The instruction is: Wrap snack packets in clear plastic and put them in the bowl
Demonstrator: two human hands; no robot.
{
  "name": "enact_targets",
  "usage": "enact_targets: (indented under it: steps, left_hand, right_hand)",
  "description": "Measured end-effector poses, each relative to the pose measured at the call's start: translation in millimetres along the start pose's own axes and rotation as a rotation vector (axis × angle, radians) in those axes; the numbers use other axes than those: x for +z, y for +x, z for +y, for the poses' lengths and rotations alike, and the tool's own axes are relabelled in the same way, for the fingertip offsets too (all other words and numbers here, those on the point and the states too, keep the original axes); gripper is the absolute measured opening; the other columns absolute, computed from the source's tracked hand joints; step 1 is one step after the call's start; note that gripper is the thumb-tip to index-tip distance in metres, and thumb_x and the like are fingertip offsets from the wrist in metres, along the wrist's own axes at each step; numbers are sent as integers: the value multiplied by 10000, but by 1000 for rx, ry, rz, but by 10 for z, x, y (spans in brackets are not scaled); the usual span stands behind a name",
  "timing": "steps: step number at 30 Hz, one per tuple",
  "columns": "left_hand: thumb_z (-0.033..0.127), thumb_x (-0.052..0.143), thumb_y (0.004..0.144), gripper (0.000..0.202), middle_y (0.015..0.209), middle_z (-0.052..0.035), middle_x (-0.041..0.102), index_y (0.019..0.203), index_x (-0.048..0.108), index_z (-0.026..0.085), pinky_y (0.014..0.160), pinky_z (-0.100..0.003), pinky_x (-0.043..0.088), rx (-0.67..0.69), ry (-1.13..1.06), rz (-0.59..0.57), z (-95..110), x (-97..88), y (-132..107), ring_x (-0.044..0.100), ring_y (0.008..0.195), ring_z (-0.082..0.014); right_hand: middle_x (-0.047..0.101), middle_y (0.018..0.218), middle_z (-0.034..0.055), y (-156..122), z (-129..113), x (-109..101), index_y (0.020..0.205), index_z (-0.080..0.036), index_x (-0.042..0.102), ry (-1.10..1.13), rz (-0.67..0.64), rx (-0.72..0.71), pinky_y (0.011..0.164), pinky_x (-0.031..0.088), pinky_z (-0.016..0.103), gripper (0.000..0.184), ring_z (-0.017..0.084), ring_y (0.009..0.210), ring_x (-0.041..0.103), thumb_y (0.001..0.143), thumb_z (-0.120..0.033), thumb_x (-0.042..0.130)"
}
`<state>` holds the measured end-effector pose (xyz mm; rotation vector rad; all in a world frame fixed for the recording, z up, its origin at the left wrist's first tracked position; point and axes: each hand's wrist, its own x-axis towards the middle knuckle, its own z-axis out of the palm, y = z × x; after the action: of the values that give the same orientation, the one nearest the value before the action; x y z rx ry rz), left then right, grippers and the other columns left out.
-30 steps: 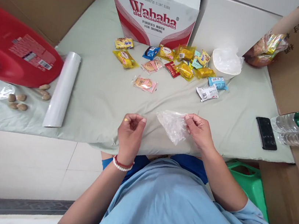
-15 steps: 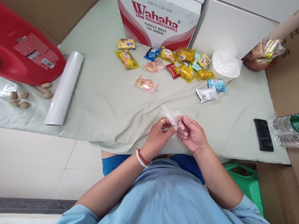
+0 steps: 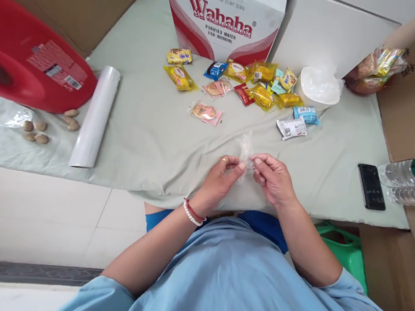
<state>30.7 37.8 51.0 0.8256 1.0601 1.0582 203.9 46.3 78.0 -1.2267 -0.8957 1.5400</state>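
A crumpled piece of clear plastic film [image 3: 245,148] is pinched between my two hands, just over the front part of the cloth-covered table. My left hand [image 3: 222,178] grips its left side with thumb and forefinger. On its right side, my right hand [image 3: 272,177] pinches the film with curled fingers. Whether the film is a bag or a loose sheet, I cannot tell. Beyond my hands lie a pink-labelled wrapped cookie [image 3: 206,112], a white snack packet [image 3: 292,128] and a light blue packet [image 3: 306,114].
Several yellow snack packets [image 3: 262,96] lie before the Wahaha box [image 3: 223,29]. A white bowl [image 3: 318,99] holds clear plastic. Left are a film roll [image 3: 96,116], a red jug [image 3: 46,66] and walnut-like nuts [image 3: 42,139]. Right are a phone [image 3: 372,186] and plastic bottles [image 3: 398,172].
The film now stands more upright and stretched between my fingers. My right hand has turned, its fingers curling into a pinch. The whole view has shifted slightly.
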Motion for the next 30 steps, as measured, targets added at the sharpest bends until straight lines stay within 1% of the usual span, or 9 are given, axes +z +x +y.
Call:
enact_targets:
  steps: [4, 6, 10, 12, 16, 19, 22, 27, 30]
  left_hand:
    - [770, 745, 765, 601, 1037, -40, 655, 1000, 613, 234, 733, -310, 553, -125, -339, 146, -37, 107, 19, 652, 959, -205]
    - [761, 755, 755, 590, 1025, -42, 649, 974, 610, 232, 713, -296, 552, -168, -368, 198, -66, 94, 24, 652, 945, -197]
    - [491, 905, 670, 438, 804, 7, 617, 829, 615, 203, 640, -242, 458, -157, -161, 85, -133, 34, 53, 566, 730, -125]
    - [403, 899, 643, 389, 720, 35, 585, 785, 598, 202, 622, -234, 420, -113, -138, 103, -145, -18, 80, 527, 662, -104]
    - [365, 869, 650, 356, 791, 31, 629, 820, 593, 217, 639, -215, 440, -34, -236, 282, -105, -174, 97, 587, 719, -103]
    - [333, 905, 619, 396, 865, 21, 656, 809, 576, 222, 712, -231, 510, 14, -356, 339, -45, -308, 67, 635, 816, -117]
    - [310, 940, 585, 424, 896, 7, 684, 789, 577, 222, 797, -278, 567, 27, -413, 338, 13, -473, 41, 665, 895, -147]
    - [269, 949, 569, 411, 825, -3, 667, 763, 592, 203, 683, -230, 529, -14, -264, 304, 83, -795, 48, 636, 770, -125]
    - [163, 943, 504, 497, 959, -24, 701, 876, 616, 199, 728, -240, 551, -44, -157, 236, 130, -881, 98, 680, 834, -140]
  right_hand:
    - [451, 619, -73, -5, -12, 59, 899, -231, 725, 138, -4, 1, 497, 231, 249, 404, 65, 508, 268, 696, -521, 918]
    - [431, 633, -75, -5, -7, 33, 895, -240, 704, 183, 0, 12, 484, 222, 246, 393, 68, 505, 243, 690, -499, 916]
    - [409, 628, -77, -26, 67, -15, 897, -234, 686, 194, -45, 95, 474, 209, 241, 388, 68, 497, 223, 697, -482, 908]
    - [417, 629, -76, -33, 96, -45, 906, -225, 688, 183, -32, 94, 474, 203, 238, 397, 64, 496, 231, 699, -482, 909]
    - [451, 649, -69, -20, 81, -184, 906, -223, 698, 123, 109, 9, 464, 199, 241, 395, 61, 498, 256, 695, -482, 909]
    - [474, 661, -64, -12, 45, -322, 877, -225, 707, 89, 210, -29, 459, 201, 241, 382, 57, 500, 273, 676, -470, 921]
    - [497, 665, -56, -14, 13, -468, 841, -218, 710, 62, 265, -46, 460, 194, 232, 372, 50, 500, 297, 663, -453, 937]
    - [519, 640, -44, 52, -62, -783, 832, -214, 744, -72, 275, -30, 458, 189, 230, 343, 58, 499, 317, 666, -449, 930]
    - [559, 661, -25, 161, -122, -930, 868, -212, 793, -251, 239, -86, 478, 265, 233, 311, 76, 540, 370, 713, -458, 902]
